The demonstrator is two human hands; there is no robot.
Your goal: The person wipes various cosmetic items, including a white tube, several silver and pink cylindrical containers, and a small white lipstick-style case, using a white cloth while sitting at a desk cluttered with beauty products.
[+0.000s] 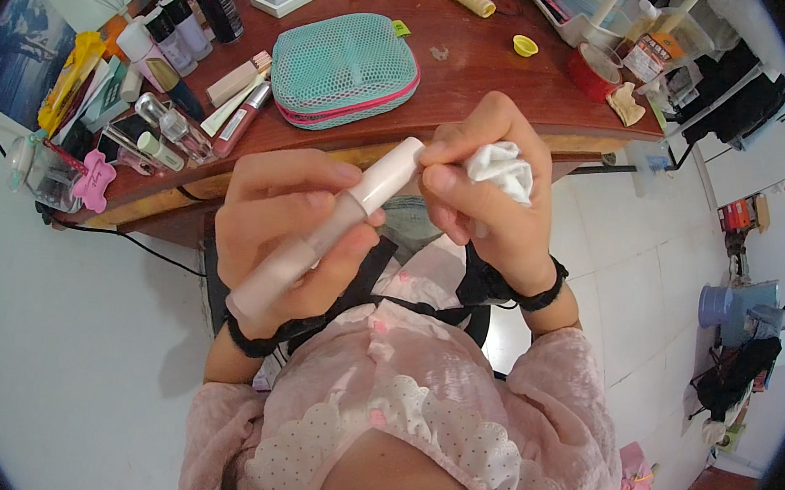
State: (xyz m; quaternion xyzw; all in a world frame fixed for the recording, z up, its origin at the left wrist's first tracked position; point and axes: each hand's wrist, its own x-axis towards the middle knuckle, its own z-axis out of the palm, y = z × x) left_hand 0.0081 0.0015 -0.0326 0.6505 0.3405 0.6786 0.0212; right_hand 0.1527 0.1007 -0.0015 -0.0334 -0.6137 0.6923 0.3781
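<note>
A slim pale-pink cosmetic tube (276, 276), which looks like a lip gloss, lies slanted across my left hand (259, 197). The fingers of that hand are wrapped round it, and its shiny cap (383, 182) points up to the right. My right hand (514, 224) is closed, with a crumpled white tissue (502, 170) tucked in its palm. Its thumb and forefinger pinch together at the tip of the cap. Both hands are held up in front of the desk edge, above my lap.
On the reddish-brown desk (467, 81) sits a turquoise mesh pouch (344, 68) with a pink zip. Cosmetic bottles and tubes (175, 131) crowd the left side. A small yellow cup (525, 46), a red round container (595, 70) and a white tray (564, 19) stand at the right.
</note>
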